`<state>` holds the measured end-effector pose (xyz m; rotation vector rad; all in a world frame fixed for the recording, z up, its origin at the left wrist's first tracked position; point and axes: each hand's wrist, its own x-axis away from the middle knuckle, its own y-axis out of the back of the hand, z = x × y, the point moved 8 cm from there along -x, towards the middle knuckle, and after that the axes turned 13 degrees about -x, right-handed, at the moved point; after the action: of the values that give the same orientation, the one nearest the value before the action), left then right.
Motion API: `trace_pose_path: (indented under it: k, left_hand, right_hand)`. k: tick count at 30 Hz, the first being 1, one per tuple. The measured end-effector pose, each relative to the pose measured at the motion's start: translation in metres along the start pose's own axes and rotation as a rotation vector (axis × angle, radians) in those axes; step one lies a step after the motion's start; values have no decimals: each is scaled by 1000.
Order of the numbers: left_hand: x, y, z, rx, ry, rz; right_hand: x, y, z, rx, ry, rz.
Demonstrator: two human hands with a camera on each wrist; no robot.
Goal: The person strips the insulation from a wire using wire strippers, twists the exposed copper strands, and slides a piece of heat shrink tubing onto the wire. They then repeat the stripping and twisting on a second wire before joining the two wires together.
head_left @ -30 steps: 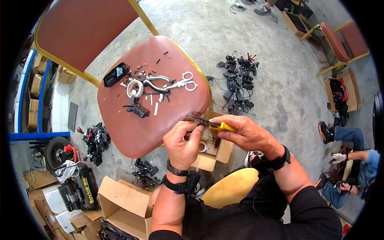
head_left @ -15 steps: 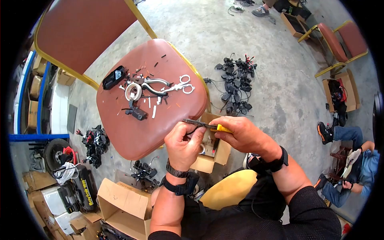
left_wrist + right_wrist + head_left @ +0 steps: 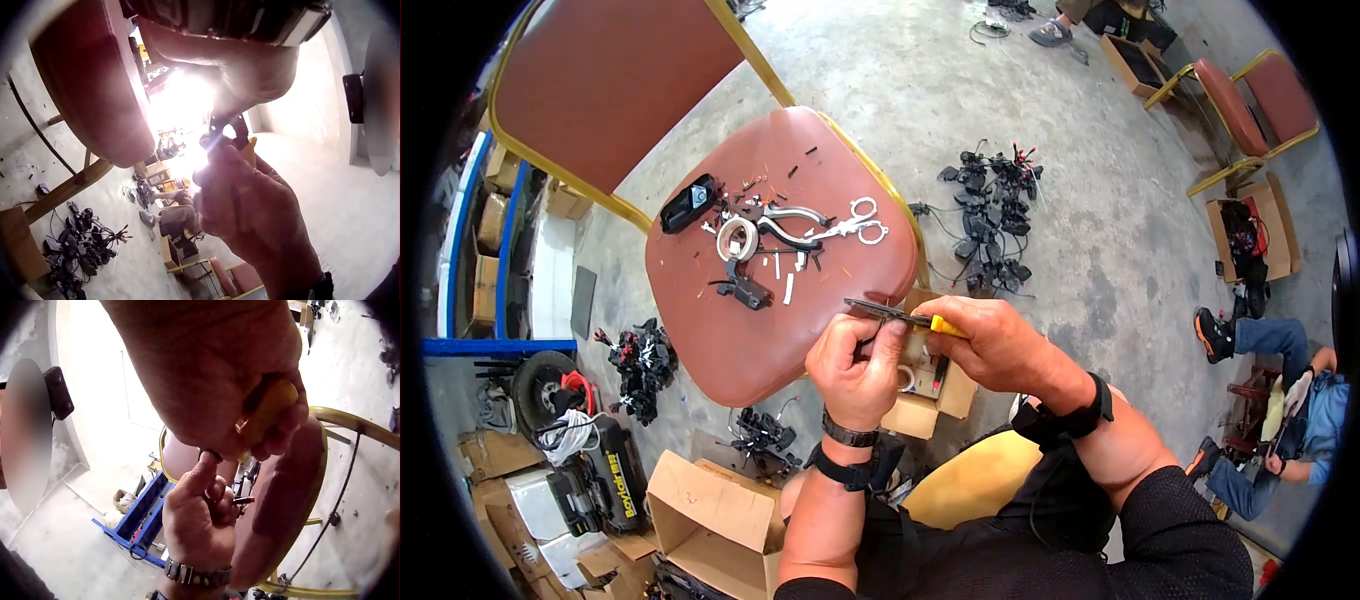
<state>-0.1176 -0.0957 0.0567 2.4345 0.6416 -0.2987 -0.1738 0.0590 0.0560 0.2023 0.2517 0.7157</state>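
Over the front edge of the chair seat, the right hand [image 3: 983,338] grips a yellow-handled wire stripper [image 3: 890,311], its dark metal blades pointing left across the left fingertips. The left wrist view shows a hole through those blades [image 3: 216,123]. The left hand [image 3: 855,362] pinches a small dark wire between thumb and forefinger, right at the blades; the fingers mostly hide it. In the right wrist view a black piece with a red tip [image 3: 245,500] sticks out past the left hand [image 3: 199,515], and the yellow handle [image 3: 269,415] lies inside the right hand's curled fingers.
On the brown chair seat [image 3: 730,365] lie pliers [image 3: 795,212], scissors [image 3: 860,222], a tape roll [image 3: 737,239], a black connector part [image 3: 745,290] and scraps. Below the hands stands an open cardboard box [image 3: 912,415]. Bundles of black wired parts [image 3: 990,225] lie on the floor. Another person sits at right.
The right hand and wire stripper have shifted slightly left, the blades reaching further over the left fingertips and lying flatter. The left hand keeps its pinch, and the view has tipped slightly.
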Motion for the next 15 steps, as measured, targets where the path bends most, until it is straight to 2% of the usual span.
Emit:
trace_pose_path:
  k: [15]
  left_hand:
    - [-5,9,5,-53,-27,-85]
  right_hand:
    - [-10,-6,5,45,59,-48]
